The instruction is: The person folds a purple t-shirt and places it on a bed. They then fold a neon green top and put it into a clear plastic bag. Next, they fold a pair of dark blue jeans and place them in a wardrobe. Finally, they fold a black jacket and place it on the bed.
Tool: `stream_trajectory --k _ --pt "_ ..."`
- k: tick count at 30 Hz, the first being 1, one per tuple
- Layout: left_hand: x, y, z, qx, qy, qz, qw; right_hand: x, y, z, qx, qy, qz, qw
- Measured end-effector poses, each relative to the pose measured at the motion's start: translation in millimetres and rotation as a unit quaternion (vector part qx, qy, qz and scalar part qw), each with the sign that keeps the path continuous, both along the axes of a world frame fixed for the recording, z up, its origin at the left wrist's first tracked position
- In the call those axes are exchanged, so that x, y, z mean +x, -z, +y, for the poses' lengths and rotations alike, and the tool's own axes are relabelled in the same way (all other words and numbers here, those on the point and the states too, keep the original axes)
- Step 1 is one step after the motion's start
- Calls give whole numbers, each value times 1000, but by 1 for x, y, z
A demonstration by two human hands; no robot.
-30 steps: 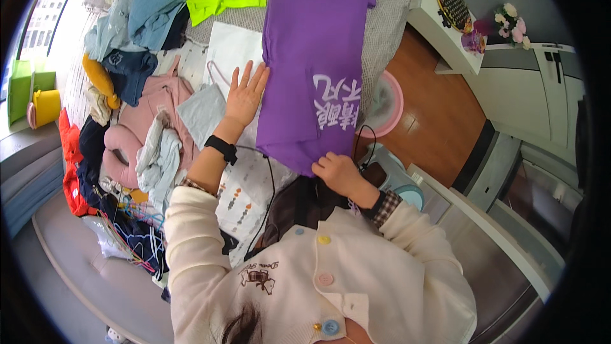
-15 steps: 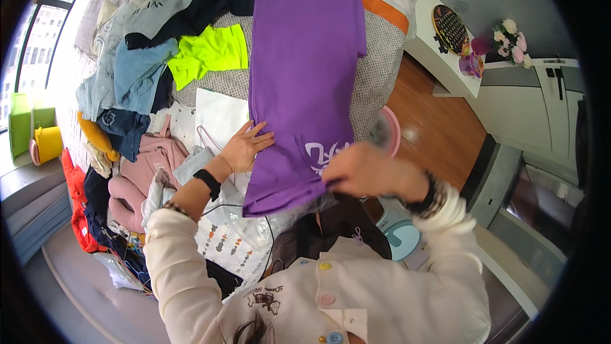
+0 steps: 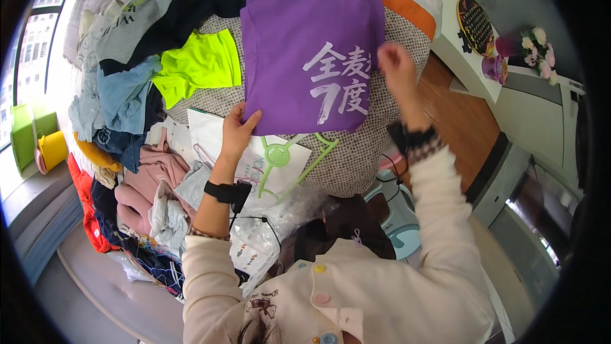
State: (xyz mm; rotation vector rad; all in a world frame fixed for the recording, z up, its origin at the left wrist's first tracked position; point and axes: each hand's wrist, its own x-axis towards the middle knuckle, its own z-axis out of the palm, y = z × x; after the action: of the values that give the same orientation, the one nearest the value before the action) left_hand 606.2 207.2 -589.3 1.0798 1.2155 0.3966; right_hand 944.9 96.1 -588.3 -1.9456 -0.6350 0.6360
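Note:
A purple cloth (image 3: 286, 45) with large white writing lies folded into a thick, nearly square stack on the bed. My left hand (image 3: 239, 131) holds its near left corner, the thumb on top and the fingers mostly hidden at the edge. At the right edge of the stack my right hand (image 3: 398, 67) has its fingers curled together against the fabric; the fingertips are partly hidden. Just below the near edge, a light green plastic hanger (image 3: 277, 155) lies on a white printed sheet (image 3: 210, 129).
Left of the stack lie a neon yellow garment (image 3: 200, 67), a grey and black top (image 3: 149, 16), blue denim (image 3: 127, 92) and pink clothing (image 3: 159, 169). Clear plastic wrapping (image 3: 293, 207) is near my lap. A white cabinet (image 3: 474, 57) stands beyond the bed's right side.
The near part of the purple cloth has been folded away from me, shortening it and exposing the writing and the green hanger. My right hand has moved up to the right edge.

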Motion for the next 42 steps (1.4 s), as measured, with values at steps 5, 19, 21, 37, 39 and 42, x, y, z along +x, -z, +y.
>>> stream_trajectory --k 5,19,21,37,39,42 --pt "-1 -3 4 63 81 -1 995 -88 18 -76 35 48 178 982" --pt "-1 17 -3 89 27 10 996 -104 17 -104 33 31 351 935" --pt "1 16 -1 104 27 -9 994 -99 13 -101 100 33 464 880" --pt "-9 8 -19 333 148 309 878 -113 35 -137 -24 -15 263 964" --pt "-15 6 -8 342 187 327 861 -101 30 -139 -116 -4 247 962" --pt "-20 2 22 535 116 301 781 -70 22 -133 -11 -111 -406 907"
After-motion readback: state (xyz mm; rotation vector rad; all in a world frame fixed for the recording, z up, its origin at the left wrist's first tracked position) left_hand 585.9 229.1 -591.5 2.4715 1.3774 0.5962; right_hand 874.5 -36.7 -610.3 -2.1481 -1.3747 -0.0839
